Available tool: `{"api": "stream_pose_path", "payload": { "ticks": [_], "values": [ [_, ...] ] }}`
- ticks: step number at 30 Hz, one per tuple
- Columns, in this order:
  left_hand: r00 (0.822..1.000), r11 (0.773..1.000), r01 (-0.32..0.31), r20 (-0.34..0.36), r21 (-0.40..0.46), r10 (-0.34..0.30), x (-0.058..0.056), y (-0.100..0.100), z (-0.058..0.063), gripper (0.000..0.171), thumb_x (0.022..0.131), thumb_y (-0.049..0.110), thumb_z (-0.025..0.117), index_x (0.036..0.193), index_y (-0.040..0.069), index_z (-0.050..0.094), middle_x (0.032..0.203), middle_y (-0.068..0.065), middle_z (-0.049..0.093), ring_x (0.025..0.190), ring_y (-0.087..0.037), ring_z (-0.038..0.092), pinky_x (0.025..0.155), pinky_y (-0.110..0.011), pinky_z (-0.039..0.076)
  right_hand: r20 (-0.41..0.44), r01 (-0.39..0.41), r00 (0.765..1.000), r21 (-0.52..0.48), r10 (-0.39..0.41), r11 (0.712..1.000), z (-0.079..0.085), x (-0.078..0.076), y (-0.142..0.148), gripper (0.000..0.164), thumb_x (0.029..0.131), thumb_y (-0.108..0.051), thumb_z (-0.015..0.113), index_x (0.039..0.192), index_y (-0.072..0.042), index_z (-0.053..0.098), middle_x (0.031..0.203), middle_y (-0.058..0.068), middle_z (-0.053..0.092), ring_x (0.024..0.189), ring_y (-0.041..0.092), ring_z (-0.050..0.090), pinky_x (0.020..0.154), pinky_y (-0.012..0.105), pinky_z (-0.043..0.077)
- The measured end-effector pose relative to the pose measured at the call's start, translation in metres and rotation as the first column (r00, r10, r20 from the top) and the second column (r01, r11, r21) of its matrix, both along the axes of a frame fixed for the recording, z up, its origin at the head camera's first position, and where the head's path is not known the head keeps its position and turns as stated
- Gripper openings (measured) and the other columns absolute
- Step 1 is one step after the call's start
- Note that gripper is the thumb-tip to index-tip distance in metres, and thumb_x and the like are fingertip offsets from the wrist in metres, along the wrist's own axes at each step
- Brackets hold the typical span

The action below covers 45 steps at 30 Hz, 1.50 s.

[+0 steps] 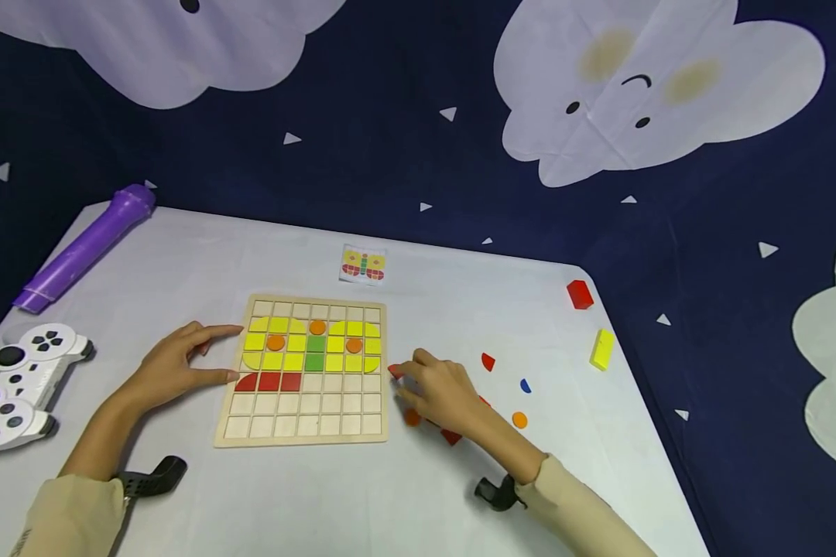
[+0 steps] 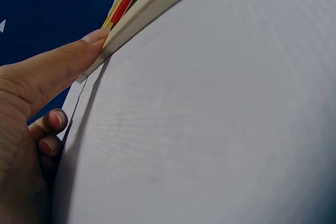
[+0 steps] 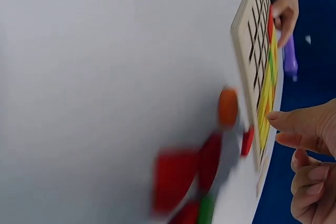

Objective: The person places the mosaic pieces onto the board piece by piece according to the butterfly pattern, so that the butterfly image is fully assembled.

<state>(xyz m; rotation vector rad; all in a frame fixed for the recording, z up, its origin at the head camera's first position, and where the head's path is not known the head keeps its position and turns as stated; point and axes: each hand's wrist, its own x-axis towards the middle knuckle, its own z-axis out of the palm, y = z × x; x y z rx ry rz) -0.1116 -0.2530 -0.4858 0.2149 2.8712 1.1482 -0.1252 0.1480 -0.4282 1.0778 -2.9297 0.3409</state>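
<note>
A wooden grid board [image 1: 341,425] lies on the table, bearing yellow, green, orange and red flat pieces that form part of a butterfly. My left hand [image 1: 174,363] touches the board's left edge with extended thumb and index finger. In the left wrist view the thumb [image 2: 68,59] rests against the board's edge. Past the board's right edge, my right hand [image 1: 439,391] reaches over loose pieces, its fingertips by a small red piece [image 1: 394,371]. In the right wrist view that red piece [image 3: 247,141] lies beside the board, apart from the fingertips, with nothing visible between them.
Under and beside the right hand lie an orange disc [image 1: 412,418], a red square [image 1: 451,437] and other pieces. A butterfly picture card [image 1: 363,264] lies behind the board. Left: a purple microphone [image 1: 87,247] and a white game controller [image 1: 28,387]. Right: red [image 1: 580,295] and yellow blocks [image 1: 602,350].
</note>
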Motion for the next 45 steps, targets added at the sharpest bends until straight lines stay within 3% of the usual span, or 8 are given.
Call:
{"api": "stream_pose_path", "payload": {
  "ticks": [4,9,19,24,33,38,45],
  "values": [
    [1.0,1.0,0.006,0.002,0.004,-0.006,-0.001,0.001,0.0,0.07,0.075,0.033,0.086,0.136,0.01,0.059,0.085,-0.005,0.038,0.083,-0.021,0.038,0.068,-0.039,0.028,0.019,0.045,0.999,-0.03,-0.045,0.999,0.0,0.004,0.036,0.029,0.081,-0.023,0.082,0.106,-0.009,0.075,0.08,-0.001,0.054,0.06,0.004,0.046,0.052,0.017,0.036],
    [1.0,1.0,0.006,0.013,-0.001,-0.006,0.0,0.0,0.0,0.071,0.075,0.033,0.085,0.137,0.01,0.058,0.086,-0.005,0.038,0.084,-0.022,0.038,0.068,-0.04,0.027,0.105,0.048,0.994,-0.068,-0.04,0.997,0.001,0.006,0.068,0.034,0.08,-0.026,0.084,0.109,-0.01,0.076,0.083,0.0,0.055,0.062,0.002,0.041,0.054,0.018,0.035],
    [1.0,1.0,-0.001,0.006,0.008,0.001,0.002,-0.001,0.0,0.071,0.075,0.033,0.086,0.137,0.01,0.059,0.087,-0.005,0.038,0.083,-0.019,0.036,0.069,-0.04,0.027,0.216,0.029,0.976,-0.02,-0.024,0.999,0.0,0.0,0.089,0.027,0.083,-0.019,0.08,0.108,-0.008,0.077,0.083,-0.002,0.051,0.063,0.002,0.038,0.058,0.02,0.032],
    [1.0,1.0,0.0,0.01,0.008,0.0,0.002,-0.001,-0.001,0.071,0.075,0.033,0.085,0.137,0.011,0.059,0.087,-0.004,0.039,0.084,-0.019,0.037,0.069,-0.04,0.027,0.176,0.011,0.984,-0.023,-0.006,1.0,-0.005,-0.004,0.089,0.023,0.084,-0.021,0.079,0.104,-0.009,0.078,0.08,-0.003,0.05,0.061,0.0,0.037,0.057,0.019,0.032],
    [1.0,1.0,-0.002,0.015,0.011,0.002,0.002,0.0,0.0,0.071,0.075,0.033,0.085,0.137,0.01,0.059,0.087,-0.005,0.038,0.084,-0.02,0.037,0.069,-0.04,0.028,0.005,-0.058,0.998,-0.025,0.058,0.998,-0.02,-0.006,0.088,0.022,0.082,-0.025,0.081,0.095,-0.008,0.077,0.081,-0.004,0.049,0.058,0.0,0.039,0.053,0.016,0.035],
    [1.0,1.0,-0.001,0.023,0.01,0.001,0.002,0.0,0.0,0.071,0.075,0.032,0.085,0.137,0.01,0.059,0.087,-0.005,0.039,0.084,-0.02,0.037,0.069,-0.04,0.028,-0.012,-0.071,0.997,-0.046,0.07,0.996,-0.023,-0.007,0.085,0.018,0.081,-0.026,0.08,0.089,-0.011,0.075,0.08,-0.004,0.048,0.057,0.0,0.037,0.051,0.015,0.032],
    [1.0,1.0,-0.001,0.017,0.005,0.001,0.002,0.0,-0.001,0.071,0.075,0.033,0.085,0.137,0.01,0.059,0.086,-0.005,0.039,0.084,-0.021,0.038,0.069,-0.04,0.028,-0.004,-0.08,0.997,-0.069,0.08,0.994,-0.019,-0.01,0.072,0.021,0.081,-0.028,0.08,0.092,-0.01,0.076,0.082,-0.004,0.048,0.06,0.0,0.038,0.052,0.014,0.03]
  ]
}}
